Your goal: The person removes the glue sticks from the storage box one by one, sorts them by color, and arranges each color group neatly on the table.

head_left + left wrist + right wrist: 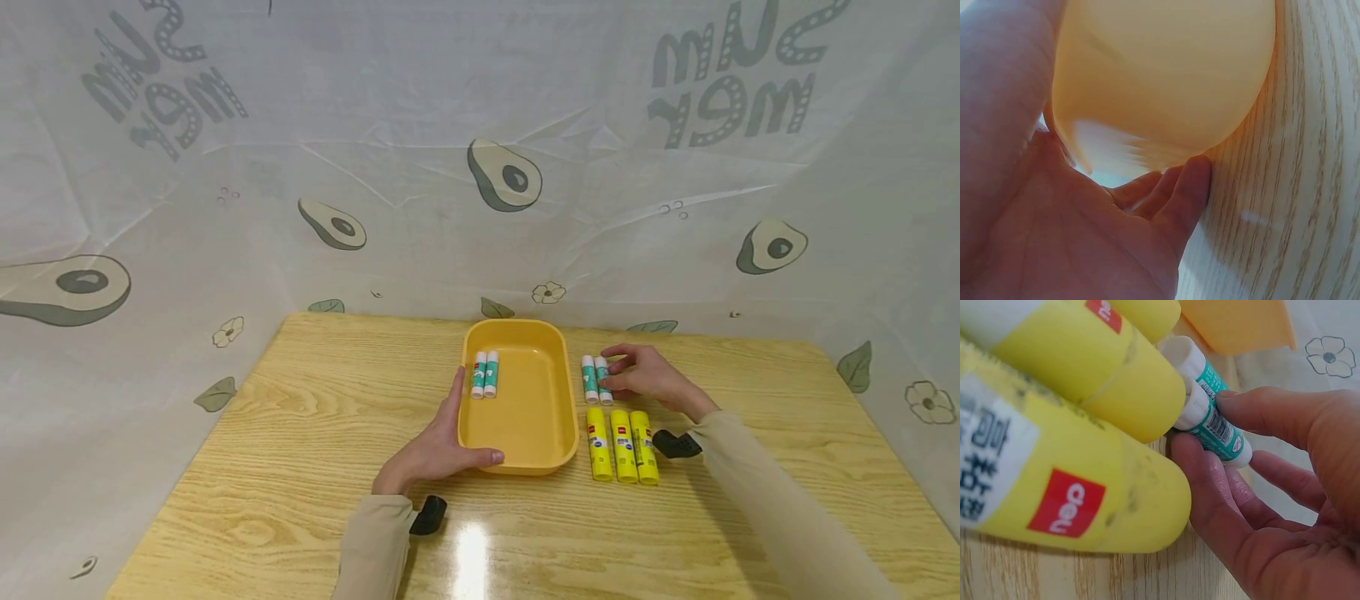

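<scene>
My left hand point(438, 446) holds the near left corner of a yellow-orange plastic tray point(566, 417), thumb by the front rim and fingers along the left wall. In the left wrist view, those fingers curve against the tray's wall point(1172, 81), low by the tabletop. Two small green-and-white glue sticks point(491, 375) lie side by side inside the tray, at its left. To the right of the tray, my right hand point(645, 372) pinches a matching small glue stick point(1225, 434) between thumb and fingers. Another small glue stick point(589, 379) lies right beside it.
Three large yellow glue sticks point(623, 446) lie in a row on the wooden table point(300, 433), just in front of the right hand's small pair. A pale curtain point(405, 183) printed with avocados hangs behind and around the table.
</scene>
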Motion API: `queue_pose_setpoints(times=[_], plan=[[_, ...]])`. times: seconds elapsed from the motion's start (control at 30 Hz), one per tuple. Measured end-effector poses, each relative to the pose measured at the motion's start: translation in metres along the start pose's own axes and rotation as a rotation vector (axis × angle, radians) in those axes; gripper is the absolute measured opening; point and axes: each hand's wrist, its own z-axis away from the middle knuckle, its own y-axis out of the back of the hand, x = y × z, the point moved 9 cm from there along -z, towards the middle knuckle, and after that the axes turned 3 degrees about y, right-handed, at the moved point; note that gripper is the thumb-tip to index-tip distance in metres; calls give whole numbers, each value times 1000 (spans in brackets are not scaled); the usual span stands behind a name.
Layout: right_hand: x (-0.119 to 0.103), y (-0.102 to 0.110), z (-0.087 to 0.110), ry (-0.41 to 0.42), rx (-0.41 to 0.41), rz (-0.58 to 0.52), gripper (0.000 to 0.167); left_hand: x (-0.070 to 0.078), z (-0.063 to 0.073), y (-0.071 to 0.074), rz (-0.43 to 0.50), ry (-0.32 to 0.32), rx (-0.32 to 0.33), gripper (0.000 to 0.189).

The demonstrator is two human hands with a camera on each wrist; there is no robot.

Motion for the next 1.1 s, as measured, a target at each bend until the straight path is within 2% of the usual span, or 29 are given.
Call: queue_pose_setpoints(times=[0.3, 0.47, 0.77, 1.1], plan=[[-2, 0, 1, -13, -5, -5, 66, -1, 0, 0, 9, 8, 1, 137], [-1, 3, 1, 1, 5, 24, 62, -1, 0, 0, 21, 11, 1, 136], [0, 10, 8, 10, 10, 13, 59, -1, 0, 0, 10, 5, 3, 137], [-7, 21, 16, 69, 75, 42, 61, -2, 0, 0, 4, 2, 11, 136]])
